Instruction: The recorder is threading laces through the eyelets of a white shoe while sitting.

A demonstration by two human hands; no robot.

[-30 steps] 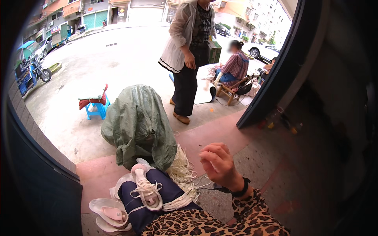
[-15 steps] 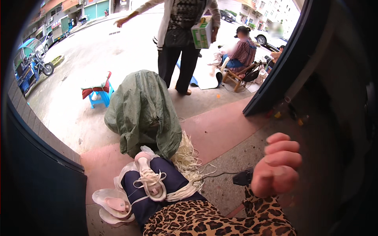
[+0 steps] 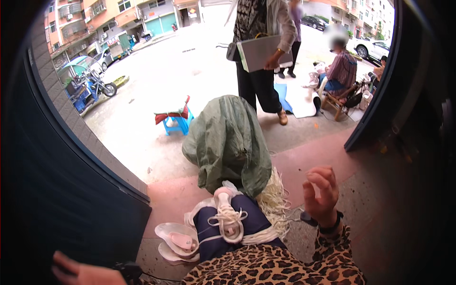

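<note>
A white and pink sneaker [image 3: 229, 219] with tied white laces lies across the dark blue cloth [image 3: 259, 213] on my lap. A bundle of white laces [image 3: 254, 237] rests across the cloth beside it. My right hand [image 3: 322, 194] is raised right of the lap, fingers loosely curled with a gap to the thumb and nothing in them. Low at the left edge, my left hand [image 3: 85, 273] reaches out empty, its fingers apart and slightly blurred. Left of my lap are a pale pink shoe piece [image 3: 182, 241] and translucent white wrapping [image 3: 168, 231]. Neither hand touches the sneaker.
A large green sack [image 3: 228, 142] stands before my knees, with loose white laces [image 3: 276, 197] along its right side. Beyond are a blue stool [image 3: 177, 125], a standing person [image 3: 259, 61] holding a flat box [image 3: 261, 51], and a seated person [image 3: 342, 69]. Dark doors flank the doorway.
My view has shifted, so the scene sits further right. My left hand has come into view. My right hand has moved lower and its fingers have loosened. The standing person has turned with the box.
</note>
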